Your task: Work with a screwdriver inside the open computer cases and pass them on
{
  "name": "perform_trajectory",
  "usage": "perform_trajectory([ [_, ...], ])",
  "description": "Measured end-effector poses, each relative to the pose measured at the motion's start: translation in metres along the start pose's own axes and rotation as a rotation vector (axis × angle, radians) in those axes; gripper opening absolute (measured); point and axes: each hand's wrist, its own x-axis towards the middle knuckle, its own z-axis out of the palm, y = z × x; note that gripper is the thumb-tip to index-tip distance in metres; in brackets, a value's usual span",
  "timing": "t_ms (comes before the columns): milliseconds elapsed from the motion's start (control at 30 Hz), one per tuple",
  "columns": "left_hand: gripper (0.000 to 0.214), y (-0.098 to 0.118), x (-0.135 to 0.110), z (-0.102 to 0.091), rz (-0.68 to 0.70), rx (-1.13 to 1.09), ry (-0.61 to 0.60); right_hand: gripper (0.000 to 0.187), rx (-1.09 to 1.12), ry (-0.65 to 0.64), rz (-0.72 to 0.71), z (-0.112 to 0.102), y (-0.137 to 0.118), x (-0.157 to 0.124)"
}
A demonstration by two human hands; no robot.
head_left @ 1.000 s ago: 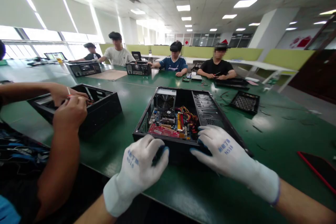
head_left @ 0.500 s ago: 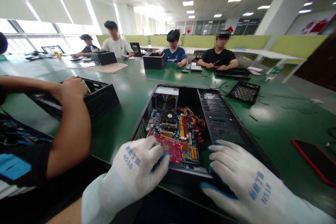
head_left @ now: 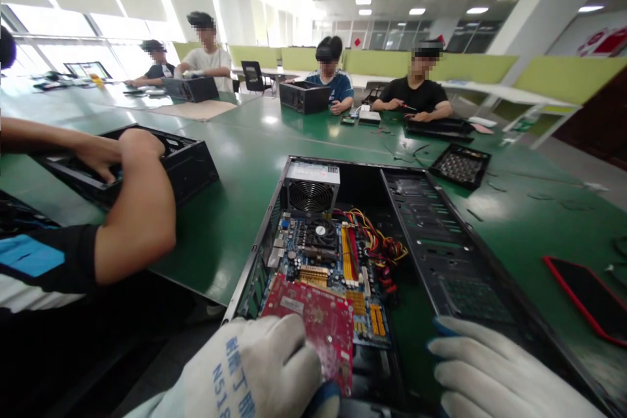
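An open black computer case (head_left: 443, 222) lies on the green table (head_left: 235, 209) right in front of me. Inside sit a blue motherboard (head_left: 318, 255), a red expansion card (head_left: 313, 326), a power supply with a fan (head_left: 311, 188) and red-yellow cables (head_left: 379, 245). My left hand (head_left: 255, 372), in a white glove, curls over the case's near edge beside the red card. My right hand (head_left: 494, 372), gloved too, grips the near right edge with fingers wrapped round it.
A co-worker's bare arm (head_left: 132, 209) on my left reaches into another black case (head_left: 189, 166). Several people sit across the table with more cases (head_left: 304, 96). A black tray (head_left: 460, 166) lies far right; a red-edged flat panel (head_left: 588, 297) sits at right.
The case has come much closer to me and now fills the lower view. Both my hands stayed on its near edge. The co-worker's arm shifted.
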Motion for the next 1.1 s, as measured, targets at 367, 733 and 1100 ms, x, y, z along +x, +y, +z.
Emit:
perform_trajectory([
  [367,0.019,-0.002,0.002,0.005,-0.040,-0.188,0.096,0.048,-0.199,-0.562,0.059,-0.001,0.038,0.122],
  [733,0.018,0.010,0.006,-0.016,-0.120,-0.194,0.076,0.066,-0.279,-0.954,0.228,0.105,0.078,0.179],
  [1100,0.024,0.002,-0.002,-0.003,-0.136,-0.216,0.146,0.057,-0.561,-0.835,0.249,0.060,0.103,0.173],
])
